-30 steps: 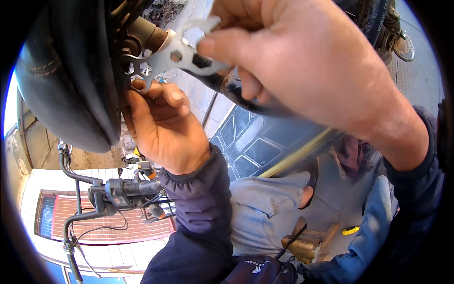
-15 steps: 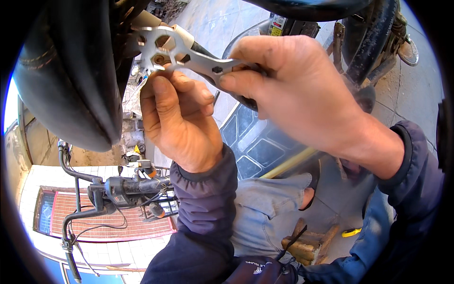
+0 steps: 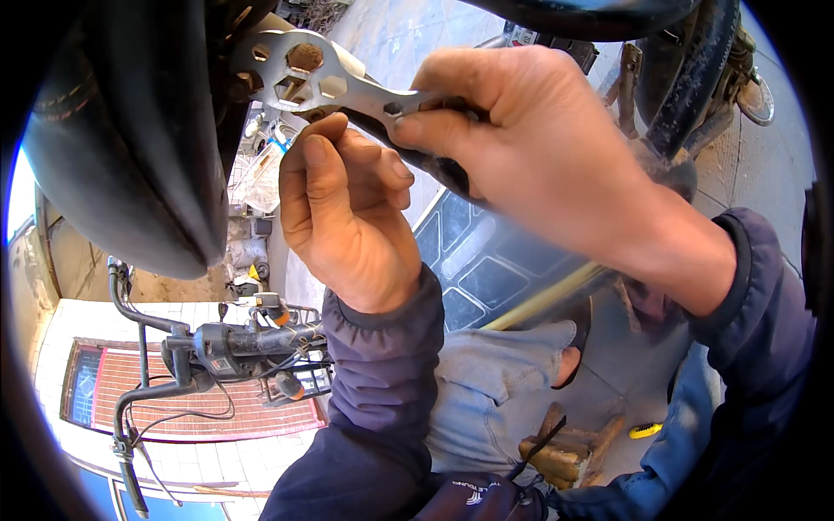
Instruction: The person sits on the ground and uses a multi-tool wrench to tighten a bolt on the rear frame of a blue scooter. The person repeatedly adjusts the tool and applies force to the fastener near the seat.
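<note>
My right hand [image 3: 539, 139] grips the narrow end of a flat silver multi-hole wrench [image 3: 365, 97] between thumb and fingers. Its wide head, pierced by several hexagonal holes, lies against dark metal parts beside a black padded seat [image 3: 130, 174]. Something brownish shows through one of the holes. Just under the wrench, my left hand [image 3: 352, 208] is raised with the palm toward me. Its thumb and forefinger come together in a pinch, and the other fingers curl in. Whatever lies between those fingertips, if anything, is hidden.
A vehicle with black handlebars [image 3: 178, 356] stands at the lower left. Below my hands is a dark ribbed footboard [image 3: 504, 282]. A small wooden stool [image 3: 565, 451] and a yellow-handled item [image 3: 645, 431] are on the floor. A black wheel and frame [image 3: 686, 87] stand upper right.
The wrench has shifted slightly up and left with my right hand, its head turning flatter to view. My left hand has moved a little right and down, away from the wrench head.
</note>
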Action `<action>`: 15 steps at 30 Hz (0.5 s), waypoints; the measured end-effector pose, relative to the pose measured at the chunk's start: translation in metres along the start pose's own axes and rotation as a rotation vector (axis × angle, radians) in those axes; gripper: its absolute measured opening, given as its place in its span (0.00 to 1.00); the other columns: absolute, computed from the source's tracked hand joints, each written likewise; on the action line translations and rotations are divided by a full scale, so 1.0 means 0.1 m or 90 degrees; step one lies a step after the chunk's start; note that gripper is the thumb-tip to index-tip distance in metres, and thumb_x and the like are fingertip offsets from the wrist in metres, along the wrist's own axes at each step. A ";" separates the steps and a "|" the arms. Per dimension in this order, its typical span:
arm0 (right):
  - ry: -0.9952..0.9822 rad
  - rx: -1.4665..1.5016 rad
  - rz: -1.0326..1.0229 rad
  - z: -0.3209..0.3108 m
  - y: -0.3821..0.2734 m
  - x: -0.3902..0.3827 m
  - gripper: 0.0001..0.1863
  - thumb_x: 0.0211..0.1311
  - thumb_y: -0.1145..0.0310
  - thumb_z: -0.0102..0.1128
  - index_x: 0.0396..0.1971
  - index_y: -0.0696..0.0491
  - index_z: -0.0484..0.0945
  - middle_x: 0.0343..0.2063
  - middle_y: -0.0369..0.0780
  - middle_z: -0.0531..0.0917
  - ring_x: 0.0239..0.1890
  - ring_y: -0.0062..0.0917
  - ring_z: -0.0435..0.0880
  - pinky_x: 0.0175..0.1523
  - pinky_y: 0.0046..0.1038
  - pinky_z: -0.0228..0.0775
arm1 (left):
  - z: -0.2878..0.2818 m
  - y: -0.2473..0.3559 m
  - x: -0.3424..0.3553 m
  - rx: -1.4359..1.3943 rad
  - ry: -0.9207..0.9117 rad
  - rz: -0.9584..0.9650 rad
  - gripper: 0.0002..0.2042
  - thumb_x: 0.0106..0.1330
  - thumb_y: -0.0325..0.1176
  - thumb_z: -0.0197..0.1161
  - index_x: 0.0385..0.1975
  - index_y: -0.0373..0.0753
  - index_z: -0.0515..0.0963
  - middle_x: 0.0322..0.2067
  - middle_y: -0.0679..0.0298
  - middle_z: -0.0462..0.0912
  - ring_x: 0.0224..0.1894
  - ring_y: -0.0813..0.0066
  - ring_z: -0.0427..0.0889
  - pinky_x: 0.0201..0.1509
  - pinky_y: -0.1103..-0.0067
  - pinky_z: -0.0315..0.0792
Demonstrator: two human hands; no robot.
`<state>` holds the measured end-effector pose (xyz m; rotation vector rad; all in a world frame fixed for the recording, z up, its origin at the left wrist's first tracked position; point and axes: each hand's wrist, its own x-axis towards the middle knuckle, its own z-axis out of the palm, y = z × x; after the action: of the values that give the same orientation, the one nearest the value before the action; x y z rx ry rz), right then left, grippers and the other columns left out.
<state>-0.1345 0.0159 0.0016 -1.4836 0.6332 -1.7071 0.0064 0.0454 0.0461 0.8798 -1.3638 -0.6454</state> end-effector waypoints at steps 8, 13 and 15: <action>0.000 -0.164 -0.088 0.14 -0.05 -0.07 0.07 0.59 0.73 0.66 0.29 0.61 0.78 0.15 0.49 0.74 0.14 0.29 0.71 0.23 0.29 0.65 | 0.02 0.05 0.03 -0.023 0.063 0.023 0.14 0.75 0.40 0.56 0.45 0.33 0.77 0.26 0.64 0.79 0.21 0.78 0.74 0.23 0.83 0.64; -0.050 -0.125 -0.080 0.08 -0.06 0.01 0.07 0.59 0.74 0.65 0.30 0.61 0.76 0.17 0.51 0.75 0.17 0.36 0.78 0.24 0.32 0.67 | 0.08 0.07 0.01 0.081 0.094 0.032 0.14 0.75 0.41 0.56 0.41 0.34 0.78 0.26 0.66 0.79 0.20 0.83 0.70 0.22 0.86 0.61; -0.044 -0.124 -0.081 0.13 -0.07 0.00 0.08 0.60 0.73 0.64 0.31 0.61 0.75 0.18 0.53 0.76 0.19 0.40 0.80 0.24 0.34 0.67 | 0.05 0.08 0.02 0.083 0.099 0.040 0.13 0.75 0.40 0.56 0.41 0.35 0.78 0.26 0.67 0.78 0.20 0.84 0.68 0.22 0.86 0.60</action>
<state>-0.1230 0.0213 0.0095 -1.7447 0.6982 -1.7199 0.0008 0.0473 0.0536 0.9670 -1.2982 -0.4342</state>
